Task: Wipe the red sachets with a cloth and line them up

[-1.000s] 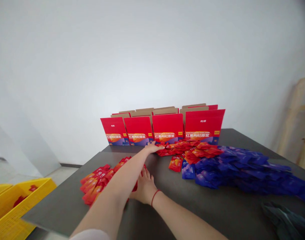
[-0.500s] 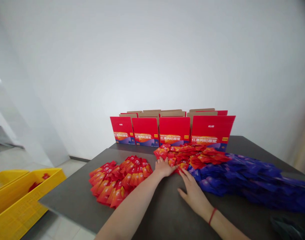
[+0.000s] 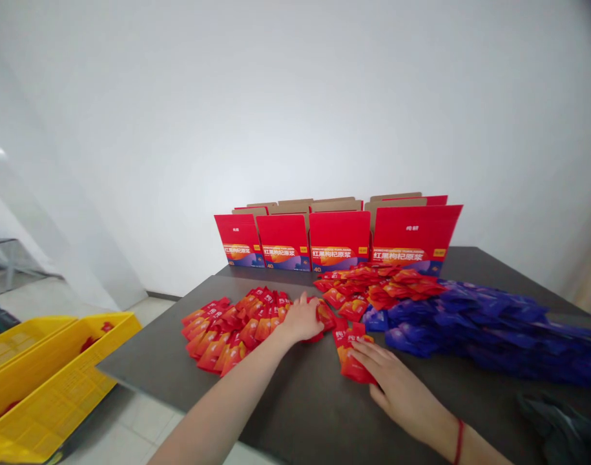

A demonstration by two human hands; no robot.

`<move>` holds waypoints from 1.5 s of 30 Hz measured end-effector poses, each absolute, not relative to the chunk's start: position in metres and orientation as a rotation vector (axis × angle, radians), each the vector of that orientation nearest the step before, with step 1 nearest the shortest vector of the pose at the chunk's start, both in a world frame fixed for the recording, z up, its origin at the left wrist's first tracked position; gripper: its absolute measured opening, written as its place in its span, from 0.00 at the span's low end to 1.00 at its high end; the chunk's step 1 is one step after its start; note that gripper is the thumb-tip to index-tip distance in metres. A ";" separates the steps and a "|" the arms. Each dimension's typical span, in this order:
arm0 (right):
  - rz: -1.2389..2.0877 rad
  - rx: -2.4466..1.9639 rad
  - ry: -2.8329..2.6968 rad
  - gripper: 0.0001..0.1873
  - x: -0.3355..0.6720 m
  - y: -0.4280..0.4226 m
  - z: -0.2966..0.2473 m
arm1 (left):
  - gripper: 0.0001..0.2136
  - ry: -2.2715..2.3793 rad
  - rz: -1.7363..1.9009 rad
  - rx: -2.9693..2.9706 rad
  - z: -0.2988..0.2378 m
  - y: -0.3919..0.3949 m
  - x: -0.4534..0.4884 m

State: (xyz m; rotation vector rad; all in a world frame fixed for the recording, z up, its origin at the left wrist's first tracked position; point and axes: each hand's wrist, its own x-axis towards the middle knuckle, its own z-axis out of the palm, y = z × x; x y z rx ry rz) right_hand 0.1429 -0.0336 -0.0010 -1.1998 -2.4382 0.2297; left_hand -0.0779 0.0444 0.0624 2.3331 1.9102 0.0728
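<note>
My left hand [image 3: 301, 321] is curled over several red sachets [image 3: 326, 314], partly hiding them, beside a fanned layout of red-orange sachets [image 3: 234, 329] on the left. Fingers of my right hand [image 3: 394, 381] lie stretched over a couple of red sachets [image 3: 351, 349] on the dark table, the thumb held apart. Behind both hands is a loose heap of red sachets [image 3: 377, 284]. It touches a long pile of blue sachets [image 3: 484, 323] to the right.
Open red cartons [image 3: 341, 232] stand in rows along the back of the dark table [image 3: 300, 407]. Yellow crates [image 3: 67, 381] with some red packets inside are at floor level on the left. A dark crumpled item [image 3: 561, 426] lies at the lower right.
My right hand has come nearer, drawing red sachets away from the heap. My left hand has shifted slightly left with sachets under its fingers. The camera view has tilted a little.
</note>
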 end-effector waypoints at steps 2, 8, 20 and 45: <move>0.191 -1.248 -2.444 0.34 0.152 -0.037 -0.008 | 0.37 1.873 0.037 2.313 0.054 0.038 -0.077; -0.079 -1.292 -2.305 0.27 0.164 -0.048 -0.035 | 0.39 1.666 0.174 2.379 0.027 -0.021 -0.063; -0.419 -1.151 -2.348 0.17 0.114 -0.048 -0.018 | 0.31 1.529 0.305 2.469 0.024 -0.095 -0.074; -0.382 -0.861 -2.210 0.16 0.091 -0.116 -0.018 | 0.13 1.209 0.771 2.755 0.000 -0.136 -0.110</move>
